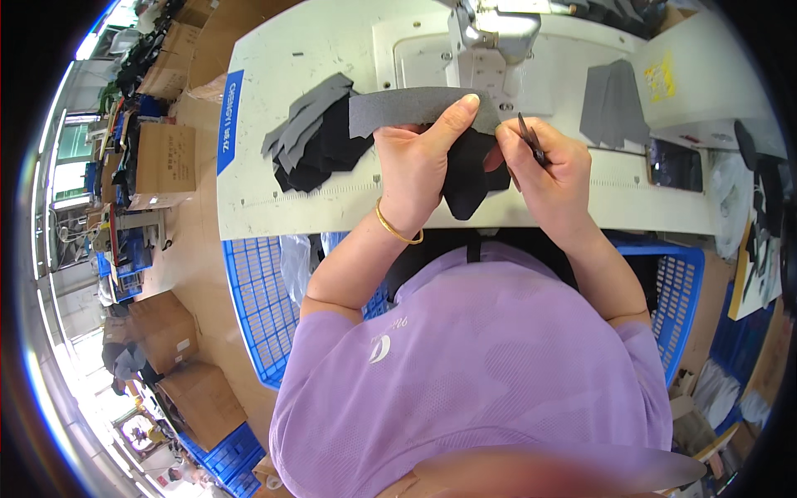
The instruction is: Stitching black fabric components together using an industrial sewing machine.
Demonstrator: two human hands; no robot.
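My left hand (419, 162) pinches a long grey fabric strip (398, 109) against a black fabric piece (465, 187) at the near edge of the white sewing table (274, 75). A gold bangle circles that wrist. My right hand (552, 170) grips the same layers at their right end and also holds a small dark pointed tool (531, 139), its tip up. Just beyond both hands stands the sewing machine head (498, 29).
A pile of grey and black cut pieces (311, 137) lies left of my hands. A stack of grey pieces (614, 104) sits at the right, with a dark phone (674, 166) beside it. Blue plastic crates (257, 307) flank my lap; cardboard boxes (166, 158) line the floor at left.
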